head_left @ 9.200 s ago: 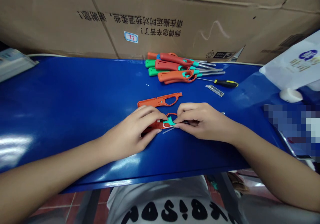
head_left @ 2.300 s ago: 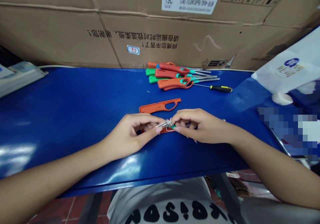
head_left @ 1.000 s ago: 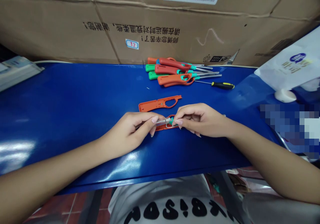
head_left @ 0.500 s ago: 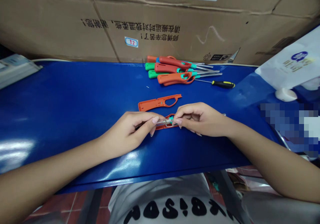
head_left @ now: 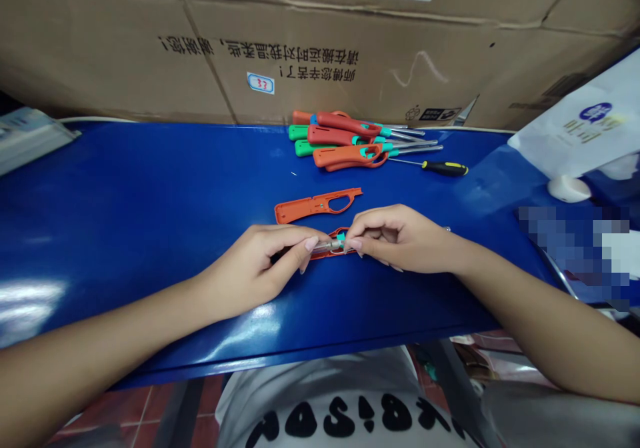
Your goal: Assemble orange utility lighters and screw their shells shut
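My left hand [head_left: 265, 261] and my right hand [head_left: 397, 238] meet at the middle of the blue table [head_left: 150, 201]. Both pinch the parts of an opened orange lighter shell [head_left: 327, 253] lying under them. The left fingers hold a clear tube [head_left: 327, 243]. The right fingertips press on a small teal piece [head_left: 341, 238] at the tube's end. A second orange shell half [head_left: 317, 205] lies flat just beyond the hands. Most of the lower shell is hidden by my fingers.
A pile of orange and green stick lighters [head_left: 350, 143] lies at the table's back. A black and yellow screwdriver [head_left: 440, 167] is beside it. Cardboard boxes [head_left: 300, 41] stand behind. A white bag [head_left: 580, 128] and a white object [head_left: 567, 188] are at the right.
Since 9.2 s ago the clear tube has left the table near the screwdriver and is now in my left fingers. Over the last second the hands have hardly moved.
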`<state>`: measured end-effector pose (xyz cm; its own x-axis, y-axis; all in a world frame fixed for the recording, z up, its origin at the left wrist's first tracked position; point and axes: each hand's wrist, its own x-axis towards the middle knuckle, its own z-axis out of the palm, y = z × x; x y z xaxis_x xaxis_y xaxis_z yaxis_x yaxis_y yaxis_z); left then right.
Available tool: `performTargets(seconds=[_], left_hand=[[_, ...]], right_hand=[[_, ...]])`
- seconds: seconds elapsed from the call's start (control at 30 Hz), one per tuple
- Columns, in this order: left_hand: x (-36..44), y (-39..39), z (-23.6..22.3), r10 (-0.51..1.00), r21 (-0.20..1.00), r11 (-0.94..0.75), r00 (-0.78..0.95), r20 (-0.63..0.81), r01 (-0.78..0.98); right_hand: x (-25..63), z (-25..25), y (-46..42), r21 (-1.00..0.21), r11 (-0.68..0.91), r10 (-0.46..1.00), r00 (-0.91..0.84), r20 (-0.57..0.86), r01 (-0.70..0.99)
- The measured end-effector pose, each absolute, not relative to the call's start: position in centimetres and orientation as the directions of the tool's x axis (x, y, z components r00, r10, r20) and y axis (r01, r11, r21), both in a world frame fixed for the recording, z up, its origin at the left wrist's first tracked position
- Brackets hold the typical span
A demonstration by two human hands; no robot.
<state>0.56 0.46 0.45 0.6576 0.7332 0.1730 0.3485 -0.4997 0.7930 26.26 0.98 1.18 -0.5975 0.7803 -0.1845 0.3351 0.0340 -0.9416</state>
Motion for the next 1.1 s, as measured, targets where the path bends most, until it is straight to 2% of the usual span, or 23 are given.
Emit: performTargets(seconds=[0.27,0.63,1.1], left_hand=[[0.66,0.41,0.23,0.695,0.747,-0.571,0.685,0.220,0.339],[0.65,0.46,0.08,0.634,0.698,-0.644,0.729,0.259,0.312],[0.94,-0.07,-0.11,0.648,0.721,-0.613,0.727,0.226,0.322]], right_hand=[[26.23,1.08,1.09,-0.889,0.202,0.769,-0.629,-0.116,0.411],[26.33,1.21,0.89,-0.833,0.400,0.728,-0.684,0.036,0.382],[26.25,0.71,0.76,-0.763,0.526,0.707,-0.693,0.145,0.377]])
